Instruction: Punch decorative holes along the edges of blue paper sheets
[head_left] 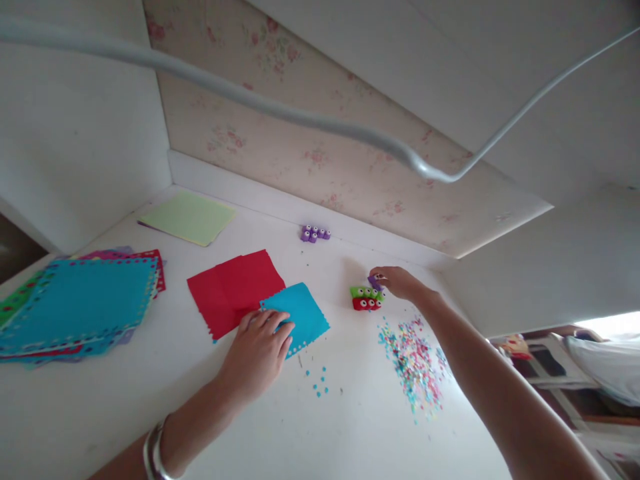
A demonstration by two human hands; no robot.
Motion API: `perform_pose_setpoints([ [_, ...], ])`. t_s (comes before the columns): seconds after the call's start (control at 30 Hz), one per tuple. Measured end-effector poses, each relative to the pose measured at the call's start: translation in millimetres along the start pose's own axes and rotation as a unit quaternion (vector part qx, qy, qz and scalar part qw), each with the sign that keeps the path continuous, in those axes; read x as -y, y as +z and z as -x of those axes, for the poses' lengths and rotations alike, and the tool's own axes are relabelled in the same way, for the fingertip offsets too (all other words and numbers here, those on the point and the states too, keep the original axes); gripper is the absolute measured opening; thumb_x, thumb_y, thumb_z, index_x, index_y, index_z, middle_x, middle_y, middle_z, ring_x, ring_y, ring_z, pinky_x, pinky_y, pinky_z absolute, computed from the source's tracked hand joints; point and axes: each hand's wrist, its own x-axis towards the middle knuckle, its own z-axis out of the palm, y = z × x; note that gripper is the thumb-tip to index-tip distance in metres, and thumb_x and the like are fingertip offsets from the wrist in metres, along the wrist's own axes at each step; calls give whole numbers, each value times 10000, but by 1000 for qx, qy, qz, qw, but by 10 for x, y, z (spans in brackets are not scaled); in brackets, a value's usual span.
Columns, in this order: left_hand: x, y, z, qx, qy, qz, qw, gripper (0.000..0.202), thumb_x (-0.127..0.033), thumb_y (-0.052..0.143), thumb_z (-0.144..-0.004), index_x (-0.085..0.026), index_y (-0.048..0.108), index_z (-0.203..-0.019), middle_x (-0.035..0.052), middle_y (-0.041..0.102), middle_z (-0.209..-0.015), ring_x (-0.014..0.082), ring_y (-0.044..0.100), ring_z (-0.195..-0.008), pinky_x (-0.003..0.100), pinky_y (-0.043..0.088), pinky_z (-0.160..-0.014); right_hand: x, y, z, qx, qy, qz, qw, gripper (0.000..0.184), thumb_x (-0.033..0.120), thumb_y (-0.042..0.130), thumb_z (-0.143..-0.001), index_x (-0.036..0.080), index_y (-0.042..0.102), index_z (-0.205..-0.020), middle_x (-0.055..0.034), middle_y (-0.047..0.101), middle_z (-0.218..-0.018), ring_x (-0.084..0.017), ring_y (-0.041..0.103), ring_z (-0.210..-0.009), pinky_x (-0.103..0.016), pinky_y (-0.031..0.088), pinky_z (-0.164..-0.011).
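My left hand (265,343) lies flat with its fingers stretched out on a small blue sheet of paper (306,313), whose edges show punched holes. Beneath the blue sheet's left corner is a red sheet of paper (237,283) with notched edges. My right hand (397,281) pinches a small purple piece with a googly eye (375,283). Just below it sit a row of green googly-eyed pieces (367,292) and a row of red googly-eyed pieces (367,305). The fingertips of the right hand are partly hidden.
Several purple googly-eyed pieces (314,233) stand near the wall. Pale green sheets (187,217) lie at the back left, with a pile of hole-edged coloured sheets (85,300) in front. Colourful confetti (417,363) is scattered at right, blue dots (319,385) nearer the middle. A pale cable (300,117) crosses above.
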Motion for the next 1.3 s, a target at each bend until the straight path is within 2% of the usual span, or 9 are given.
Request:
perform_pose_setpoints([
  [0.3, 6, -23, -10, 23, -9, 14, 1000, 195, -215, 493, -954, -249, 629, -1090, 48, 637, -1191, 257, 552, -1089, 465, 366, -945, 53, 45, -44, 63, -31, 49, 996, 427, 6, 501, -809, 255, 745, -1055, -39, 731, -1127, -203, 652, -1055, -295, 444, -946],
  [0.47, -4, -3, -10, 18, -16, 23, 999, 178, -207, 508, -947, -254, 635, -1062, 47, 640, -1163, 250, 555, -1071, 457, 372, -941, 185, -38, -105, 21, -17, 54, 998, 560, 14, 525, -788, 245, 641, -1285, -76, 660, -1280, -243, 625, -1139, -341, 443, -989],
  [0.6, 2, 2, -21, -10, -24, 1, 1000, 209, -226, 465, -969, -237, 637, -1087, 78, 633, -1178, 247, 566, -1060, 433, 404, -911, 627, -35, -411, -42, -35, 38, 998, 495, 134, 458, -909, 229, 537, -1388, -71, 637, -1313, -222, 638, -1116, -337, 466, -986],
  [0.7, 46, -11, -28, -17, -58, -44, 997, 283, -297, 481, -965, -209, 610, -1200, 119, 597, -1282, 286, 550, -1127, 445, 425, -913, 1071, 38, -760, -90, -64, 32, 993, 514, 161, 404, -949, 213, 440, -1459, -64, 498, -1465, -210, 502, -1300, -341, 379, -1095],
  [0.77, 84, -24, -29, -14, -90, -75, 993, 404, -370, 520, -943, -169, 567, -1290, 163, 555, -1358, 328, 516, -1196, 481, 421, -936, 1308, 92, -983, -107, -75, 33, 991, 562, 121, 397, -937, 187, 377, -1495, -64, 409, -1529, -204, 396, -1386, -345, 322, -1141],
  [0.87, 118, -47, -28, -5, -113, -86, 990, 520, -435, 556, -914, -141, 533, -1343, 184, 544, -1386, 357, 475, -1265, 546, 377, -994, 1490, 140, -1211, -111, -70, 41, 990, 626, 43, 422, -885, 194, 386, -1492, -79, 431, -1513, -229, 414, -1372, -368, 348, -1122],
  [1.07, 96, -101, -29, -10, -112, -30, 993, 473, -329, 598, -896, -186, 545, -1343, 105, 648, -1271, 308, 534, -1220, 568, 266, -1104, 1428, 141, -1261, -101, -71, 65, 990, 591, -42, 433, -820, 165, 560, -1359, -132, 547, -1389, -269, 511, -1257, -368, 400, -1045],
  [1.17, 86, -119, -22, -9, -111, -18, 994, 447, -309, 605, -889, -204, 569, -1322, 99, 658, -1247, 303, 540, -1208, 566, 255, -1115, 1343, 154, -1191, -93, -69, 71, 991, 567, -63, 459, -798, 151, 610, -1301, -139, 577, -1323, -259, 496, -1257, -331, 368, -1058],
  [1.3, 86, -121, -9, 4, -111, -36, 993, 333, -324, 592, -890, -235, 659, -1204, 117, 615, -1306, 320, 527, -1220, 567, 292, -1094, 1259, 207, -1075, -85, -46, 52, 994, 485, -49, 499, -800, 155, 668, -1207, -143, 555, -1313, -247, 583, -1132, -312, 413, -990],
])
